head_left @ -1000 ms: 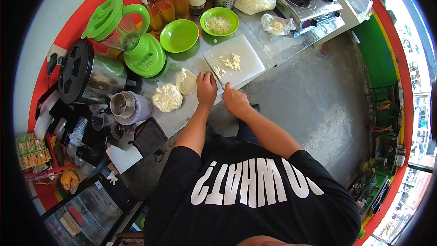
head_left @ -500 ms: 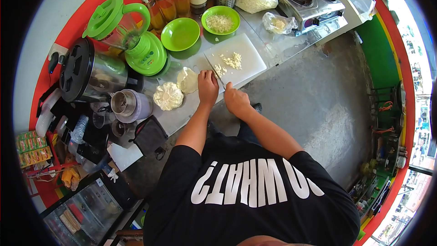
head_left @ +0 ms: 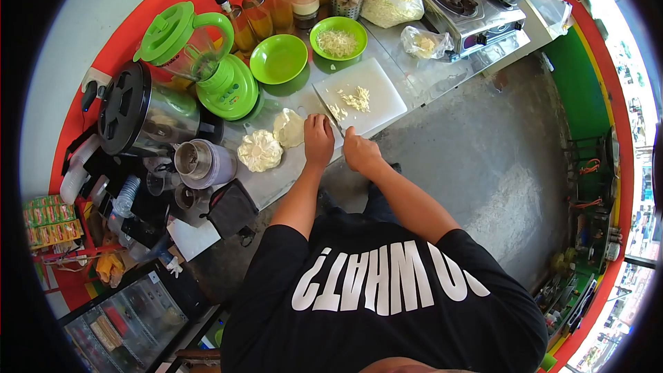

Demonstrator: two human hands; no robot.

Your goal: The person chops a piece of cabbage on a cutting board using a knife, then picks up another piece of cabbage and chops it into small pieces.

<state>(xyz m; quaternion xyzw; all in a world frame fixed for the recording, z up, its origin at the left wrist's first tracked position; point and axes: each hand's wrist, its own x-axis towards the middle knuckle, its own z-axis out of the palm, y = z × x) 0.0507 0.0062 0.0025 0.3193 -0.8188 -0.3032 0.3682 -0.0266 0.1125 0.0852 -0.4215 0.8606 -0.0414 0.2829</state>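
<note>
My right hand [head_left: 361, 151] is closed round the handle of a kitchen knife [head_left: 327, 105], at the near edge of a white cutting board [head_left: 384, 100]. The blade points away and to the left across the board. Just left of the blade, my left hand [head_left: 319, 140] rests with curled fingers on the board; whatever lies under them is hidden. Finely cut pale cabbage [head_left: 356, 99] lies in small heaps right of the knife. Left of the board are a loose cabbage leaf [head_left: 289, 128] and a cabbage head [head_left: 260, 151].
Behind the board stand a green bowl [head_left: 279, 59] and another green bowl with shreds [head_left: 338, 43]. A green blender [head_left: 227, 88], pump bottles [head_left: 257, 17], a bag of shreds [head_left: 391, 3] and a gas stove [head_left: 476, 17] line the counter. A steel-topped container [head_left: 205, 164] sits left.
The whole view has shifted slightly, with things appearing a little lower and to the right. Both hands and the knife stay in nearly the same place on the board.
</note>
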